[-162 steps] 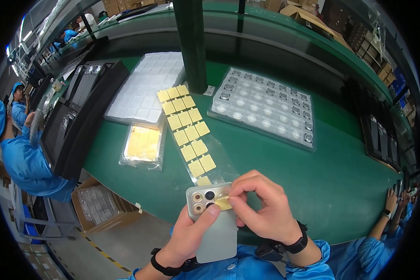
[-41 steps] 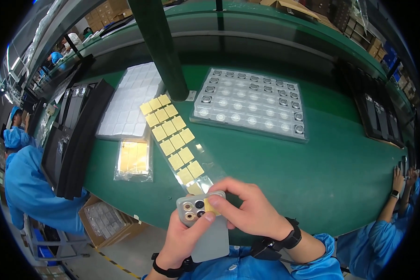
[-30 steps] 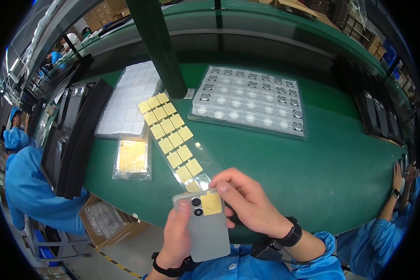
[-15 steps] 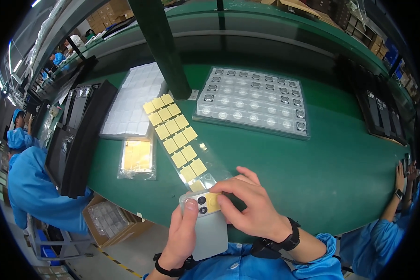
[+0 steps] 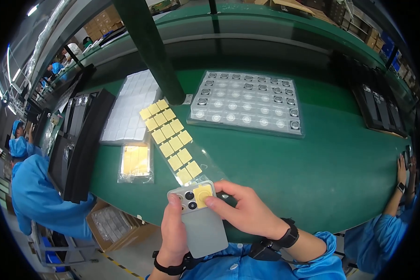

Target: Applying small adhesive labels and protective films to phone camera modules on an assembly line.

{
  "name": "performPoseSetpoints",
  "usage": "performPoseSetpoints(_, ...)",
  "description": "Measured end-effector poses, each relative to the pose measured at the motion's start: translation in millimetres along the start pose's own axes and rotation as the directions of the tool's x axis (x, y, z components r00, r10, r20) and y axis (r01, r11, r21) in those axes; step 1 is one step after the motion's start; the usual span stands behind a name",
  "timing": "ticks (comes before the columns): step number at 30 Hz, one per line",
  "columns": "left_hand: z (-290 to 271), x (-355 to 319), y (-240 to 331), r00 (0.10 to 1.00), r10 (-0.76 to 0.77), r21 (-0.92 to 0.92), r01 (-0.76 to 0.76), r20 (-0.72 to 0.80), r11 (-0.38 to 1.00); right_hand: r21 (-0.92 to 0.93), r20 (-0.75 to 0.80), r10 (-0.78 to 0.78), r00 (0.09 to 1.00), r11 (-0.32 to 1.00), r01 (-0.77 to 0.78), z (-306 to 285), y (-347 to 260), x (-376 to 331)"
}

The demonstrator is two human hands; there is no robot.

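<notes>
Phone (image 5: 205, 233): pale grey, at the lower centre of the frame, back facing up and tilted slightly, held above the near edge of the green bench (image 5: 270, 172).
Yellow sticker (image 5: 201, 195): on the upper right of the phone's back, just beside two dark lenses (image 5: 190, 200); a round outline shows in it.
Left hand (image 5: 174, 231): clamped on the phone's left side, thumb along the face by the lenses, other fingers hidden behind.
Right hand (image 5: 249, 210): thumb tip at the sticker's right edge, index fingertip near the phone's upper right corner; these two tips stand apart, and whether they grip anything I cannot tell.
Sticker strip (image 5: 174, 143): clear film with rows of yellow squares, slanting from the centre left down to the phone's top.
Clear tray (image 5: 224, 123): upper centre right, some pockets bearing dark-rimmed rings.
White trays (image 5: 128, 109): upper left of centre, a plastic bag (image 5: 135, 163) with yellow sheets just below.
Black trays: one at left (image 5: 91, 144), one at far right (image 5: 382, 109).
Co-workers: blue sleeve (image 5: 49, 200) lower left, a hand (image 5: 401, 170) far right.
</notes>
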State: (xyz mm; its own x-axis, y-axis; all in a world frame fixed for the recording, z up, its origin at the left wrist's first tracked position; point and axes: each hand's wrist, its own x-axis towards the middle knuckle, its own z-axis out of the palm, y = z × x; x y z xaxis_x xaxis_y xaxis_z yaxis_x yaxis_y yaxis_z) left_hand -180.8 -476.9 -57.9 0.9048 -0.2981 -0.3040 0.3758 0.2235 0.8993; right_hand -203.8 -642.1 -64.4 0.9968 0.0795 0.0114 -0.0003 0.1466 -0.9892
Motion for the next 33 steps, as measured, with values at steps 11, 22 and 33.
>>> performPoseSetpoints(11, 1.9, 0.9, 5.8, 0.991, -0.056, 0.094, 0.044, 0.123, 0.995, 0.128, 0.060, 0.026, 0.998, 0.991, -0.034, 3.1, -2.4, 2.8)
performPoseSetpoints(22, -94.1, -17.5, 81.6, 0.988, 0.152, -0.404, -0.153, -0.034, 0.902, -0.191, -0.436, -0.155, 0.887, 0.979, 0.077, -10.0, 7.7, 14.0)
performPoseSetpoints(33, -323.4, 40.7, 248.5, 0.520, 0.802, 0.900, -0.132, -0.295, 0.416, -0.278, -0.427, -0.050, 0.903, 0.957, -0.079, 2.1, -0.8, 19.6)
